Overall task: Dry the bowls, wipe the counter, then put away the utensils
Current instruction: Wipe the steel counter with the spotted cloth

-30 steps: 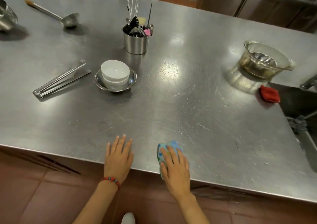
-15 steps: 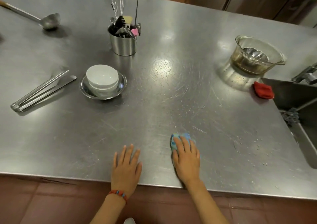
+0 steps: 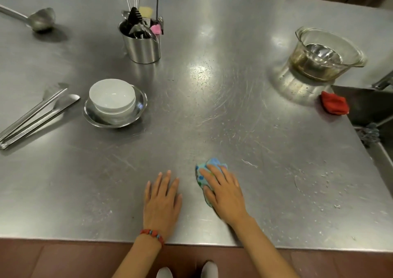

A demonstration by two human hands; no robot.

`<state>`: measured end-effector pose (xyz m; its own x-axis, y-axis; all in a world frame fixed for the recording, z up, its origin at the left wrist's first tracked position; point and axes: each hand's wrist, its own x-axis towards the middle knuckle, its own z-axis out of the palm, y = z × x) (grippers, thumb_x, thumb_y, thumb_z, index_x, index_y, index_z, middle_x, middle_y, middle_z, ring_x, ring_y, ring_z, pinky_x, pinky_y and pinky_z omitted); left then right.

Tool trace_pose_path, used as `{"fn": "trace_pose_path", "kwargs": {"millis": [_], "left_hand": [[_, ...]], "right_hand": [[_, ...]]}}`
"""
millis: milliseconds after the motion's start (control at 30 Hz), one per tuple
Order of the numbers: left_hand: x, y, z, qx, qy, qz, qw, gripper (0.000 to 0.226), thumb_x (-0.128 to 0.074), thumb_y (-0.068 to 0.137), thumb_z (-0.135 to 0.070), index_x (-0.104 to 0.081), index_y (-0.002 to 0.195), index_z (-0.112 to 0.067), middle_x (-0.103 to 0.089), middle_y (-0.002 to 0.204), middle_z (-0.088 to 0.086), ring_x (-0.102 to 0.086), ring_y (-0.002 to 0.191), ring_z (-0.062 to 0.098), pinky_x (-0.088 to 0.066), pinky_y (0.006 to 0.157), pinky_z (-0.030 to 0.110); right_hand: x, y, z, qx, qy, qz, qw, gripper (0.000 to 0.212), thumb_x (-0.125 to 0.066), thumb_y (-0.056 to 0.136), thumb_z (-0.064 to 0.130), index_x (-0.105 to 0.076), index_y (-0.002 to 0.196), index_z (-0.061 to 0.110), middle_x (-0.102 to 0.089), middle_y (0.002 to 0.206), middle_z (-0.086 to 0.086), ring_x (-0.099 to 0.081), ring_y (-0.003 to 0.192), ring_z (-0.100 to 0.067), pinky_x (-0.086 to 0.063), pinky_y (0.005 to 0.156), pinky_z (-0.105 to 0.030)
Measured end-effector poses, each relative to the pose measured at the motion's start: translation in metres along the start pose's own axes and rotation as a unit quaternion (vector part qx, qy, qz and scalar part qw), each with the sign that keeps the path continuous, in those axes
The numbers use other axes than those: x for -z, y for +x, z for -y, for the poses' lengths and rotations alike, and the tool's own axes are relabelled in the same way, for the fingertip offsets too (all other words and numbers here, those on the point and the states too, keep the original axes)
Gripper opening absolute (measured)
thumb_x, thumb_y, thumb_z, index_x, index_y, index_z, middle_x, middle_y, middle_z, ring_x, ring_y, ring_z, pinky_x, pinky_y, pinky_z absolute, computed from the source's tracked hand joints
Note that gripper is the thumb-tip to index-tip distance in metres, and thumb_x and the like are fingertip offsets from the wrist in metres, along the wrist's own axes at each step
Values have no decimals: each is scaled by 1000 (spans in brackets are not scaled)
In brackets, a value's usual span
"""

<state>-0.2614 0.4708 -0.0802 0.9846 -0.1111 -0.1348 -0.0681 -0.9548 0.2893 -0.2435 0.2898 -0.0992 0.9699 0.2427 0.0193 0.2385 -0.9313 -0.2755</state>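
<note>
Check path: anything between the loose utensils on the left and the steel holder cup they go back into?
Nothing visible on the straight line from the loose utensils to the holder cup. The white bowl, stacked in a steel dish, sits just to the right of that path, so it could crowd a low carry.

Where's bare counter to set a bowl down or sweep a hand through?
Widest bare patch: mid-counter, between the white bowls, utensil holder, glass bowl and blue cloth under the right hand. Also open left of the left hand. Crowded: far left, with loose cutlery and ladle; red cloth sits by the sink.
</note>
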Motion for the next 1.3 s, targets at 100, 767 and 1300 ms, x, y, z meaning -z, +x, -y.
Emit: {"fn": "trace_pose_path", "kwargs": {"millis": [100,767,1300], "left_hand": [[1,21,-19,-8,-10,-4,1000,47,-36,78,-29,-68,106,-8,-65,116,18,-60,107,39,-45,85,60],[-29,51,-49,120,-30,-26,992,67,-9,95,-46,-64,114,-12,-61,125,14,-52,118,32,-30,101,48],[-20,51,-57,133,-16,-7,991,68,-9,96,-43,-66,111,-10,-63,120,15,-58,111,36,-42,92,57]], "right_hand": [[9,34,-43,-44,4,8,999,43,-37,95,36,-40,137,28,-39,147,-1,-34,135,-28,-31,107,-40],[26,145,-120,-57,13,-2,998,45,-39,96,32,-35,140,26,-33,150,0,-23,140,-27,-19,111,-43],[17,190,-84,33,13,49,998,45,-35,96,34,-30,141,29,-28,152,2,-19,140,-29,-21,110,-45]]}}
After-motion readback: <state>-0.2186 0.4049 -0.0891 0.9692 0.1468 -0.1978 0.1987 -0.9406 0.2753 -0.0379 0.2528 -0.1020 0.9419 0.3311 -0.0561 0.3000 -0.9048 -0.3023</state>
